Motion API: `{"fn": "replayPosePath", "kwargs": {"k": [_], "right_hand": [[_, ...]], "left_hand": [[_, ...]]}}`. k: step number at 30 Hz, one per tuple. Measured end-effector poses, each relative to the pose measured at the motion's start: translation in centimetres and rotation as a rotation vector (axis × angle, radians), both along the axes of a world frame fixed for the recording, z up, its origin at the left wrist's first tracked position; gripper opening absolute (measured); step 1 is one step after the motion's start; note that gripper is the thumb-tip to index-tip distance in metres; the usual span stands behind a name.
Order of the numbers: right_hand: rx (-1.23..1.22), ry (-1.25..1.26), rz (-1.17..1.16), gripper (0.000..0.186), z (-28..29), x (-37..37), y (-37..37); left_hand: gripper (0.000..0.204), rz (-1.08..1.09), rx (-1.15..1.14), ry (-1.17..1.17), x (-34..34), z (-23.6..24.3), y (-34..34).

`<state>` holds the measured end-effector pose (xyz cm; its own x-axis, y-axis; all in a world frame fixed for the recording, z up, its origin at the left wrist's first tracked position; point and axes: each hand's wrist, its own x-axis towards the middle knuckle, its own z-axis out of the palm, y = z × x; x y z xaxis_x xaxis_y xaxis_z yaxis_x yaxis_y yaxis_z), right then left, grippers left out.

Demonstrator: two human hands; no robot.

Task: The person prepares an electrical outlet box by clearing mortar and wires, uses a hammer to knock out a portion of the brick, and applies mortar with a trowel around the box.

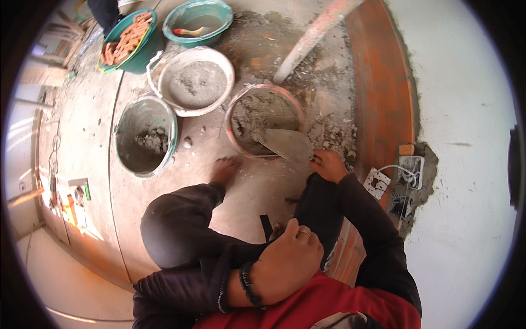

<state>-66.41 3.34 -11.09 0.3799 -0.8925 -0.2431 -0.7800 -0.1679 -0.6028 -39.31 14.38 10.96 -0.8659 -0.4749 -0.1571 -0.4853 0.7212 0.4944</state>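
Observation:
My right hand (330,166) is closed round the handle end of a pointed trowel (290,145). The trowel's grey-coated blade reaches over the rim of a reddish bucket (296,101), its tip at the wet mortar (257,115) inside. Close to my body, my left hand (290,256), with a ring and a dark bracelet, is closed near my lap. A flat black strip (266,227) sticks out beyond its fingers; its remaining part is hidden, so I cannot tell what the hand holds.
Left of the mortar bucket stand a white bucket (230,77) and a greenish bucket (174,129) with cement remains. Farther off are a green tub (148,52) of broken brick and a teal basin (218,35) of water with a brush. An open wall socket (378,182) hangs at right.

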Motion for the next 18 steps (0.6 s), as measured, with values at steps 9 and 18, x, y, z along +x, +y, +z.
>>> {"fn": "replayPosePath", "kwargs": {"k": [9, 18], "right_hand": [[0.003, -0.109, -0.484, 0.024, 10.9, -1.5, 5.3], [-0.189, 0.010, -0.958, 0.019, 23.6, -10.9, 12.9]], "left_hand": [[0.054, -0.145, 0.148, -0.078, -0.4, 1.8, -3.5], [0.055, -0.166, 0.110, -0.032, -0.7, 1.7, -4.7]]}}
